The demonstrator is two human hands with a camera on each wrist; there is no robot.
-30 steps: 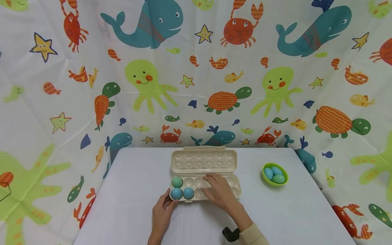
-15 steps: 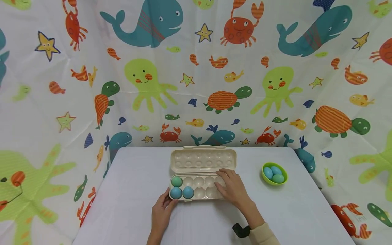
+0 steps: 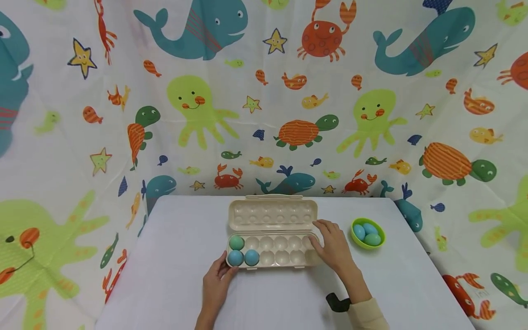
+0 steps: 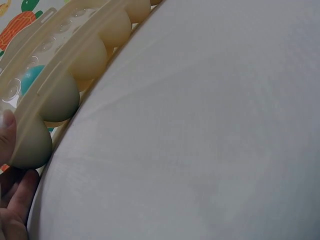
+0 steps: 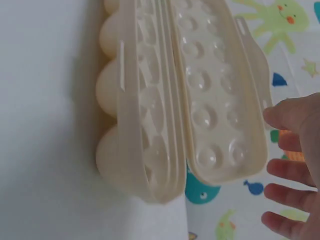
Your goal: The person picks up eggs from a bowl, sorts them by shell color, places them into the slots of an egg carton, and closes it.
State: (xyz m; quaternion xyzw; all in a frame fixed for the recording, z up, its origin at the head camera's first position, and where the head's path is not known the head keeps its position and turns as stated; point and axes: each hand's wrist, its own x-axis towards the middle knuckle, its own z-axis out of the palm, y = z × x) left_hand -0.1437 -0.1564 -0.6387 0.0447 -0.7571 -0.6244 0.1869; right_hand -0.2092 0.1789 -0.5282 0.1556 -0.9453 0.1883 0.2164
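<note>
A cream plastic egg carton [image 3: 281, 257] lies on the table with its lid [image 3: 272, 215] folded back. At its left end sit a green egg [image 3: 237, 242] and two blue eggs, one in the corner [image 3: 235, 257] and one beside it [image 3: 251, 257]. My left hand [image 3: 216, 279] grips that end, thumb [image 4: 6, 135] at the rim and fingers [image 4: 22, 197] low against the cups. Over the carton's right end, my right hand [image 3: 337, 247] holds nothing; its fingers [image 5: 287, 197] are spread and lightly bent.
To the right of the carton stands a lime green bowl [image 3: 368, 247] holding two blue eggs [image 3: 370, 229] and one green egg [image 3: 372, 239]. A sea-animal curtain [image 3: 264, 101] hangs behind the white table [image 3: 165, 275] and at its sides.
My right hand has moved rightward along the carton, from its middle cups to its right end. The left hand has kept its grip, and the eggs have stayed in place.
</note>
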